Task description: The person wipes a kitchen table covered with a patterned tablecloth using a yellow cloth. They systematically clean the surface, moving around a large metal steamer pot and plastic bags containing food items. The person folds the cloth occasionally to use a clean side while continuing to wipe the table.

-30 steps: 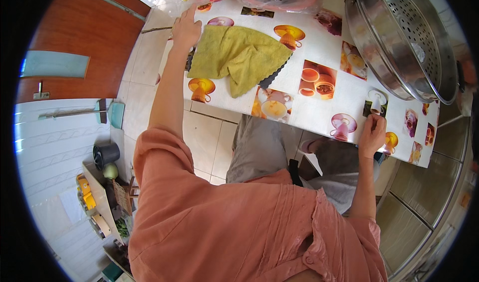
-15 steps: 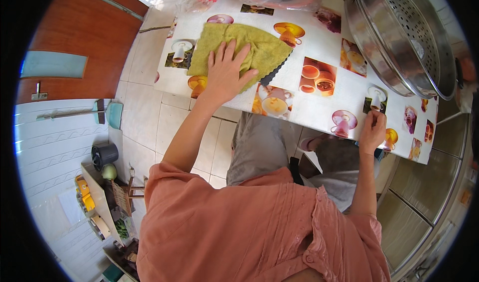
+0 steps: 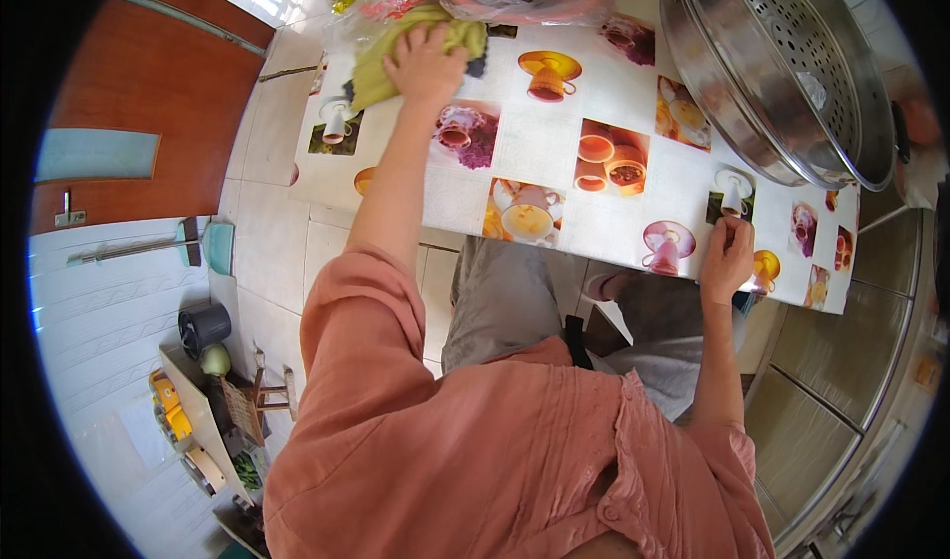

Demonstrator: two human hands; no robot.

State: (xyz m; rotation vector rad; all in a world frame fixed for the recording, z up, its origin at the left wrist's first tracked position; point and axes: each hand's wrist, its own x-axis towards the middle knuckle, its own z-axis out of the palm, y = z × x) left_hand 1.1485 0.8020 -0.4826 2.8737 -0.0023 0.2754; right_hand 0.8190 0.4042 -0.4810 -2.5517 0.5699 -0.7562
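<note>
My left hand (image 3: 427, 69) lies palm down on a yellow-green cloth (image 3: 374, 82) at the table's far left, its fingers spread over the fabric. The cloth is bunched, and a dark scalloped edge shows beside the hand. Under it is a white tablecloth (image 3: 539, 148) printed with cups and saucers. My right hand (image 3: 727, 257) rests at the table's near edge on the right. Its fingers are curled together against the tablecloth; whether something is between them is hidden.
A pink plastic bag (image 3: 584, 3) with dark round fruit stands at the back, touching other clear bags. Steel steamer pots with a perforated tray (image 3: 792, 40) occupy the right end. A wooden door (image 3: 148, 94), a dustpan (image 3: 218, 249) and a dark bucket (image 3: 204, 329) are to the left.
My left hand has pushed the cloth away from me and slightly left, up to the plastic bags, and the cloth has bunched up. My right hand stays at the table edge.
</note>
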